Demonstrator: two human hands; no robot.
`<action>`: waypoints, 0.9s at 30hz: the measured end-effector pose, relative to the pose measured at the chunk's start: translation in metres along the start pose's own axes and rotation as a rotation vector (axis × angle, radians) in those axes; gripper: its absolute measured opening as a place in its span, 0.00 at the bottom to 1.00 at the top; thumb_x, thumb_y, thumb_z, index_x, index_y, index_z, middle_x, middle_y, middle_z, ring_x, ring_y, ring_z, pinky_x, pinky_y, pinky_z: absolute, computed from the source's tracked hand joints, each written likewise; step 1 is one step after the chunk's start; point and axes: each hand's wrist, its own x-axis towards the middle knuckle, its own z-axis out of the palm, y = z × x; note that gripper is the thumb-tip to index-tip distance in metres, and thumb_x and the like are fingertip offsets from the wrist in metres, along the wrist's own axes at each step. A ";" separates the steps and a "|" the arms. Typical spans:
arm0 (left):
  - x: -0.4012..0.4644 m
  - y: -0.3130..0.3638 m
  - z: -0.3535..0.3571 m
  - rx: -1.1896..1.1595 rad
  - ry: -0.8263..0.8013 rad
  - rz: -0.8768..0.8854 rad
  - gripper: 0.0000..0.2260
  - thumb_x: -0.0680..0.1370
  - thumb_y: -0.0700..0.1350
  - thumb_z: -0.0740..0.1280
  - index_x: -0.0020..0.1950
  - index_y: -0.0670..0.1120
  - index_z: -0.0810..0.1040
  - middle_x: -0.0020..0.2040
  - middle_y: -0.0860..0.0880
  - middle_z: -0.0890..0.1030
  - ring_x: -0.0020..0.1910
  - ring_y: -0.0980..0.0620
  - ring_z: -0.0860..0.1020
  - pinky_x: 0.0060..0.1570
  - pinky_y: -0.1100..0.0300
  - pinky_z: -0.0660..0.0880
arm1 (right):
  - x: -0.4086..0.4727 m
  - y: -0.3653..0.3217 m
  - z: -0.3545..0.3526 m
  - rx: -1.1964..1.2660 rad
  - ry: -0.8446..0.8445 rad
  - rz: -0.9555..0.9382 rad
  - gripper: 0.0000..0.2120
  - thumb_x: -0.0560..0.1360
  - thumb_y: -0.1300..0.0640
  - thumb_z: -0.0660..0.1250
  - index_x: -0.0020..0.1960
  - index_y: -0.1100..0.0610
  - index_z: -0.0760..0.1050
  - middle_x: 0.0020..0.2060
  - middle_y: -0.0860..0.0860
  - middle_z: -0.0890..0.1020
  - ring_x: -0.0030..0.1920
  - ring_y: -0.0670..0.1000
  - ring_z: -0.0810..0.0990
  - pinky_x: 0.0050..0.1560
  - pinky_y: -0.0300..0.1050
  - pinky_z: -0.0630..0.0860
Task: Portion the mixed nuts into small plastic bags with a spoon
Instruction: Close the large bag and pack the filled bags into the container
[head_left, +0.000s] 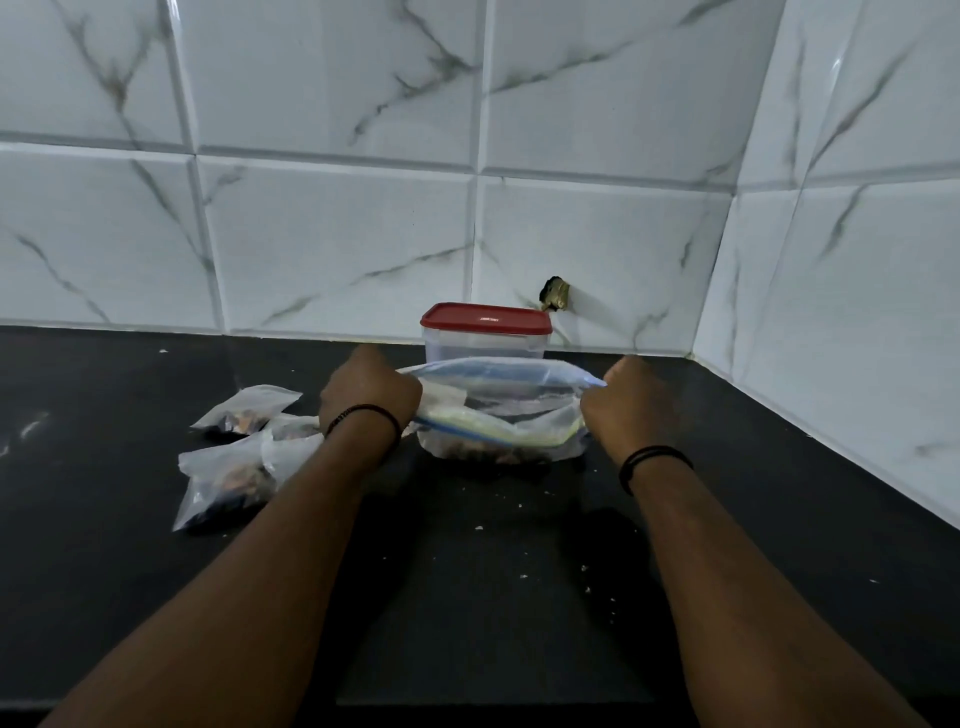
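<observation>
Head view: both hands up at the large clear zip-top plastic bag (498, 415), which stands on the black countertop (493, 597) at centre. Left hand (370, 392) fisted on the bag's left top corner, right hand (626, 400) fisted on the right corner; the mouth is pulled wide between them. Dark mixed nuts (483, 453) sit in the bottom of that bag. Something pale yellow-white lies inside too, can't tell what. No spoon identifiable.

Small clear plastic bags with nuts (234, 457) lie in a cluster left of the left wrist, touching each other. Clear plastic container with red lid (485, 332) sits just behind the big bag, against the white marble-pattern tiled wall (337, 234). Black bands on both wrists. Pale crumbs scattered on the countertop.
</observation>
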 end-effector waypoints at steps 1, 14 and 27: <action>-0.002 0.001 0.000 -0.152 -0.054 -0.048 0.11 0.68 0.45 0.65 0.48 0.41 0.75 0.41 0.42 0.79 0.37 0.39 0.80 0.39 0.53 0.78 | -0.001 0.000 0.000 0.061 -0.033 0.037 0.07 0.70 0.57 0.65 0.45 0.59 0.72 0.37 0.55 0.80 0.36 0.57 0.81 0.34 0.46 0.77; -0.012 0.005 -0.013 -1.078 -0.817 -0.397 0.14 0.74 0.44 0.68 0.58 0.41 0.74 0.52 0.41 0.79 0.44 0.44 0.80 0.43 0.51 0.80 | -0.003 -0.003 -0.010 0.982 -0.512 0.482 0.06 0.75 0.56 0.71 0.47 0.58 0.79 0.37 0.55 0.83 0.31 0.52 0.81 0.27 0.42 0.80; -0.021 0.014 0.012 -0.661 -0.203 -0.145 0.21 0.69 0.33 0.68 0.57 0.47 0.65 0.47 0.39 0.76 0.33 0.43 0.78 0.21 0.61 0.70 | -0.011 -0.010 0.006 0.227 -0.160 0.139 0.24 0.71 0.65 0.68 0.64 0.64 0.63 0.45 0.57 0.77 0.36 0.53 0.78 0.28 0.42 0.71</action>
